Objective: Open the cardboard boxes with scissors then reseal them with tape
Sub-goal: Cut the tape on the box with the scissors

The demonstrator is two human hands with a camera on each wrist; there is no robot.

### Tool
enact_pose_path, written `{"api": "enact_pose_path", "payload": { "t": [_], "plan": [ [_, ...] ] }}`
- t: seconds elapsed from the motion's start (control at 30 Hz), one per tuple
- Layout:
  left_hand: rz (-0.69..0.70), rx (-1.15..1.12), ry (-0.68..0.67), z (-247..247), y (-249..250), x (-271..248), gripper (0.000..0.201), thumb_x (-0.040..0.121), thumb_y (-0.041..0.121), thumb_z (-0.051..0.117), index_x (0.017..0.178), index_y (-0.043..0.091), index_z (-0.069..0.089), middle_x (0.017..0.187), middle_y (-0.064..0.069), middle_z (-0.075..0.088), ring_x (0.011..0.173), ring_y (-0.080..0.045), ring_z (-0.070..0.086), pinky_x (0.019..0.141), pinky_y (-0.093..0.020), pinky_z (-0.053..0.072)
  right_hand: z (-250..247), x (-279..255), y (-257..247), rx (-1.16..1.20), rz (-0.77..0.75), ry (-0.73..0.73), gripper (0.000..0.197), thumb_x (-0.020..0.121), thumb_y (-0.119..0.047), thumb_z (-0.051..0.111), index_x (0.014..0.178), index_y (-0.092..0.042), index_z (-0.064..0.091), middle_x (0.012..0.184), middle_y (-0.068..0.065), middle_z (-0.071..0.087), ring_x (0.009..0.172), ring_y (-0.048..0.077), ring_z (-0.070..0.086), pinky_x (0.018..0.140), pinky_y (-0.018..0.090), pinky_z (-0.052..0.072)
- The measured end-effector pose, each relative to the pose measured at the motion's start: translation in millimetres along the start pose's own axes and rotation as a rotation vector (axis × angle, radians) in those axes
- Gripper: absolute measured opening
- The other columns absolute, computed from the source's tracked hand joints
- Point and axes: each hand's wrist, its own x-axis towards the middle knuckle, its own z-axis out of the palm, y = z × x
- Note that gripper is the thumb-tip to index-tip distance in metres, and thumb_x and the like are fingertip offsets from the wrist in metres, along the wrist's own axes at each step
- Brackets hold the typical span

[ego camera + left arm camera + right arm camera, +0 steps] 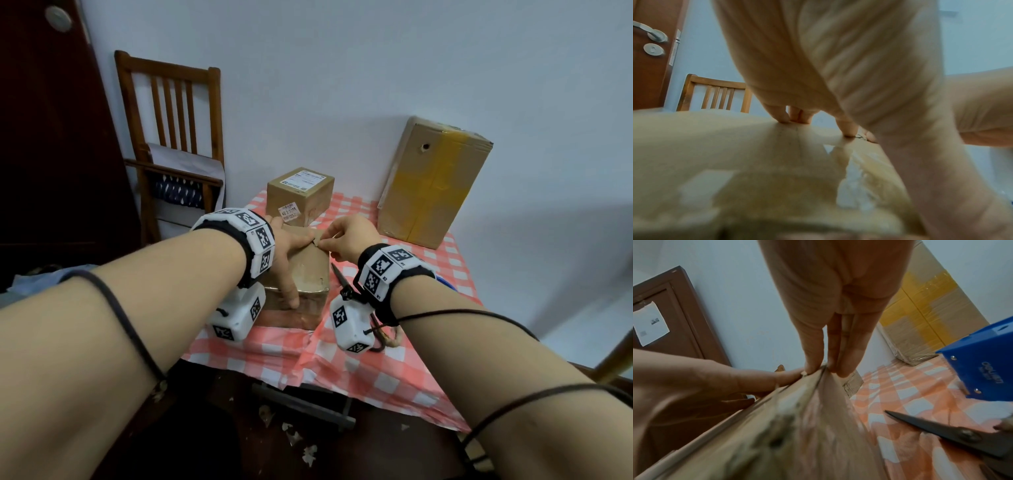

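Observation:
A low brown cardboard box [308, 274] lies mid-table on the red-checked cloth [376, 370]. My left hand [293, 240] lies flat across its top, fingers [795, 117] pressing down on the cardboard [715, 146] and thumb down the near side. My right hand [329, 245] pinches a thin edge at the top's far right corner [823, 369]; tape or flap, I cannot tell. The box [787, 426] fills the near part of the right wrist view. Dark scissors [339, 274] lie shut on the cloth just right of the box [951, 433]. A blue tape dispenser [982, 369] stands behind them.
A small labelled box [300, 192] stands behind the low one. A tall box with yellow tape [435, 185] leans on the wall at the back right. A wooden chair [171, 137] is at the table's left, beside a dark door. Paper scraps lie on the floor.

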Motion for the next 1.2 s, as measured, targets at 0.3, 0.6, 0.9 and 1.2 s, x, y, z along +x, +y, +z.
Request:
{"api": "enact_pose_path", "payload": {
  "t": [0.3, 0.6, 0.9, 1.2],
  "plan": [
    [0.041, -0.072, -0.022, -4, -1, 0, 0.116, 0.033, 0.076, 0.078, 0.135, 0.048, 0.031, 0.112, -0.004, 0.045, 0.110, -0.027, 0.045, 0.090, -0.042, 0.045, 2, 7, -7, -0.021, 0.050, -0.032, 0.015, 0.083, -0.015, 0.070, 0.070, -0.010, 0.065, 0.083, 0.014, 0.072, 0.077, 0.028, 0.070, 0.077, 0.043, 0.059],
    [0.201, -0.242, -0.026, -9, 1, -5, 0.097, 0.073, 0.028, 0.081, 0.145, 0.047, 0.020, 0.083, 0.027, 0.019, 0.087, 0.000, 0.023, 0.053, -0.017, 0.025, 11, 14, -6, -0.024, 0.085, -0.055, 0.015, 0.088, -0.015, 0.061, 0.086, -0.001, 0.066, 0.087, 0.018, 0.072, 0.076, 0.031, 0.072, 0.074, 0.041, 0.059],
    [0.010, -0.231, -0.047, -2, -6, 5, 0.132, 0.044, 0.061, 0.086, 0.150, 0.026, 0.016, 0.142, -0.002, 0.039, 0.127, -0.025, 0.042, 0.107, -0.041, 0.037, 11, 22, 8, 0.197, 0.125, -0.022, 0.024, 0.085, 0.002, 0.056, 0.069, -0.015, 0.063, 0.074, 0.008, 0.065, 0.066, 0.020, 0.064, 0.073, 0.037, 0.060],
    [0.124, -0.274, -0.064, -7, -4, 1, 0.104, 0.069, 0.040, 0.082, 0.149, 0.043, 0.016, 0.085, 0.027, 0.023, 0.101, -0.007, 0.027, 0.086, -0.023, 0.026, 3, 13, 7, 0.042, -0.027, -0.060, 0.018, 0.084, -0.006, 0.063, 0.094, -0.011, 0.076, 0.081, 0.000, 0.068, 0.085, 0.016, 0.065, 0.085, 0.036, 0.056]
  ]
}}
